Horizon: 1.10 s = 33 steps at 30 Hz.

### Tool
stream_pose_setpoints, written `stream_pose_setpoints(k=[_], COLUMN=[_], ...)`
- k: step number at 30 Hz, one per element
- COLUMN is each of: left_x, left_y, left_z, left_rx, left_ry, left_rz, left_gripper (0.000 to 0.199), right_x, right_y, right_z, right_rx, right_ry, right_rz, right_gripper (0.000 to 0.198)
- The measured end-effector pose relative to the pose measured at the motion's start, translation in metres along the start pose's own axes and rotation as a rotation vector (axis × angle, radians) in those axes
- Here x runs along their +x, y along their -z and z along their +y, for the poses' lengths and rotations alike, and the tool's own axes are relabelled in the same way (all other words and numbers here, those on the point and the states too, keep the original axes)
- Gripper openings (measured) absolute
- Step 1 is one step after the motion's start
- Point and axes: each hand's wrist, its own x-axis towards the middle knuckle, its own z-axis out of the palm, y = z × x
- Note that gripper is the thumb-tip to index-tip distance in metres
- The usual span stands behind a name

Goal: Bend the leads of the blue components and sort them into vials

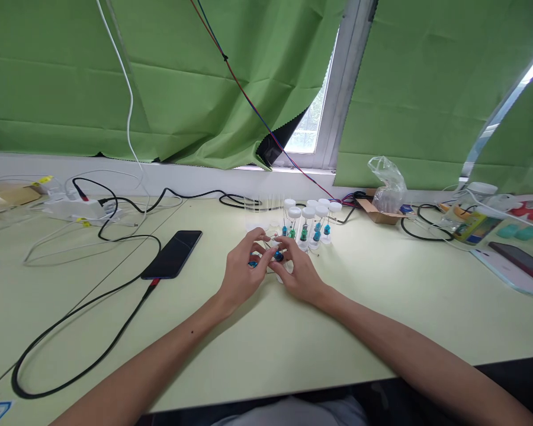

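Observation:
My left hand [244, 263] and my right hand [299, 269] meet near the middle of the table, fingers bent and closed around a small clear tube [281, 277]. A dark blue piece [278, 255] shows between the fingertips, inside or against the tube; I cannot tell which. The left thumb and fingertips are at its white upper end, while the right fingers grip its side. Another blue piece [252, 264] is partly hidden behind my left fingers. Just beyond stand several clear tubes with white caps [295, 212], holding blue and green pieces with thin wire leads.
Uncapped clear tubes [263, 212] stand behind my hands. To the left lie a black phone [173, 254] on a looping black cable [93, 296] and a white power strip [73, 206]. A cardboard box [379, 214] with a plastic bag, jars [477, 219] and another phone [522, 260] are at right.

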Motion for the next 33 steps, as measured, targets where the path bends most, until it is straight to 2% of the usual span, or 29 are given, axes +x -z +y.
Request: stream_pose_setpoints(k=[14,18,21,25,28,33], left_x=[0.000,0.001,0.004,0.008,0.010,0.013], left_y=[-0.001,0.000,0.002,0.005,0.007,0.010], left_z=[-0.001,0.001,0.004,0.007,0.009,0.011], left_rx=[-0.010,-0.023,-0.099,-0.182,-0.106,0.087], left_ry=[0.008,0.009,0.086,0.188,0.211,0.188], left_rz=[-0.004,-0.003,0.004,0.033,0.075,0.096], left_gripper=[0.021,0.026,0.037,0.029,0.026,0.046], right_x=[0.000,0.000,0.000,0.000,0.000,0.000], right_y=[0.001,0.000,0.000,0.000,0.001,0.000], right_z=[0.001,0.000,0.000,0.000,0.000,0.001], right_rx=[-0.032,-0.017,-0.010,-0.036,-0.072,-0.124], right_ry=[0.009,0.010,0.017,0.017,0.025,0.059], right_rz=[-0.006,-0.003,0.001,-0.001,0.001,0.021], right_gripper=[0.044,0.045,0.046,0.046,0.047,0.047])
